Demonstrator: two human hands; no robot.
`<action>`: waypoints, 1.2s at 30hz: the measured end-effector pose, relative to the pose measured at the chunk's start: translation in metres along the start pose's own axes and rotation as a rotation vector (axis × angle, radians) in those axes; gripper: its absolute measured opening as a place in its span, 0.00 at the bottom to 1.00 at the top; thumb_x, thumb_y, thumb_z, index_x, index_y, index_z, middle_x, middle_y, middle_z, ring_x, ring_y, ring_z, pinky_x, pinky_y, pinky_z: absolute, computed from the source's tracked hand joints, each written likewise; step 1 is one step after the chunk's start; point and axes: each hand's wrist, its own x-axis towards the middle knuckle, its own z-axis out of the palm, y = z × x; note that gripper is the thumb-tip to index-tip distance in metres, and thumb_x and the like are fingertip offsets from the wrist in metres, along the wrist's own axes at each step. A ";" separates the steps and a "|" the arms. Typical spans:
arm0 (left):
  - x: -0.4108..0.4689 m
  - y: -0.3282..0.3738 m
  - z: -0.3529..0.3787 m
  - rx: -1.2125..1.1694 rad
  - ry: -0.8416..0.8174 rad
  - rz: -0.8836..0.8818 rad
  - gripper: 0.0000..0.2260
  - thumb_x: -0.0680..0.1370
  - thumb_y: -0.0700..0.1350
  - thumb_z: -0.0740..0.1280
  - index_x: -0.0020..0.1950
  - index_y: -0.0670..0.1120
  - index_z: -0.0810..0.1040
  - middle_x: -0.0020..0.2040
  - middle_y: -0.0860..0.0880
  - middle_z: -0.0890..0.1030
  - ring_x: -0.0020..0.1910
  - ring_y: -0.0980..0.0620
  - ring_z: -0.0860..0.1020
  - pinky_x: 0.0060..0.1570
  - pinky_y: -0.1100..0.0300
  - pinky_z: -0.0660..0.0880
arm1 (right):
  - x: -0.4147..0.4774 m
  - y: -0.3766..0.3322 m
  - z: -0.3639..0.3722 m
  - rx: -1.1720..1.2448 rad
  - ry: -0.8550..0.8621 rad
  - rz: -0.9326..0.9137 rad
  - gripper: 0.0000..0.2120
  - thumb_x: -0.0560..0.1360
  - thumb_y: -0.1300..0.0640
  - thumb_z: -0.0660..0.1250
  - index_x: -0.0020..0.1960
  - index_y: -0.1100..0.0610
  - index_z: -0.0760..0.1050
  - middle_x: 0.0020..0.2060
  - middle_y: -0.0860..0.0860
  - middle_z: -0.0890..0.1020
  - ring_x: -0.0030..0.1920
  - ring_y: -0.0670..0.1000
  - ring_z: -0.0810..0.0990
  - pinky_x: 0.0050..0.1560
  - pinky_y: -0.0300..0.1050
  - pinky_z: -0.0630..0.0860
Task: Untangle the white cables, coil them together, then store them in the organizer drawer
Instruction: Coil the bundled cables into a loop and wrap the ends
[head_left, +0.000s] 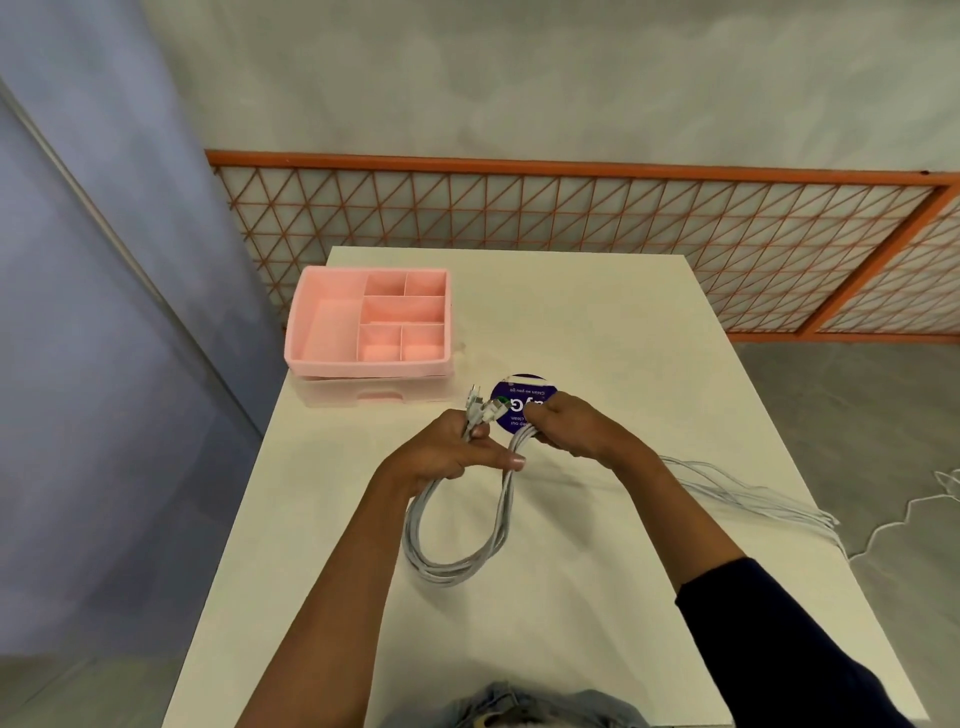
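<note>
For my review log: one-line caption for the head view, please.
Left hand and right hand hold a loop of white cables over the table; pink organizer sits beyond.

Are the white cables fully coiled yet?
Partly: one cable loop is held by left hand and right hand; the tails trail off the table rightward.

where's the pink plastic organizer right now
In the head view the pink plastic organizer sits on the white table's far left corner, left of the round purple sticker and beyond the left hand gripping the white cables.
</note>
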 end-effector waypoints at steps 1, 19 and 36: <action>-0.001 0.003 0.003 0.006 0.003 0.018 0.27 0.69 0.38 0.77 0.34 0.50 0.57 0.34 0.44 0.69 0.26 0.58 0.63 0.24 0.68 0.56 | 0.001 0.002 0.000 0.004 0.010 -0.012 0.18 0.79 0.50 0.56 0.43 0.63 0.76 0.35 0.51 0.78 0.37 0.51 0.74 0.37 0.41 0.69; -0.033 0.012 -0.051 0.021 0.290 0.233 0.18 0.76 0.33 0.67 0.35 0.45 0.61 0.41 0.36 0.79 0.28 0.62 0.76 0.28 0.75 0.68 | -0.008 0.029 0.015 0.115 0.188 -0.067 0.29 0.77 0.35 0.54 0.27 0.54 0.62 0.21 0.44 0.66 0.23 0.44 0.62 0.35 0.40 0.63; -0.025 0.032 -0.040 -0.026 0.220 0.269 0.19 0.75 0.35 0.70 0.34 0.48 0.61 0.35 0.46 0.82 0.33 0.57 0.75 0.26 0.68 0.63 | -0.008 0.126 -0.015 -0.336 0.669 0.077 0.12 0.75 0.53 0.67 0.37 0.59 0.74 0.35 0.61 0.79 0.41 0.65 0.79 0.41 0.50 0.67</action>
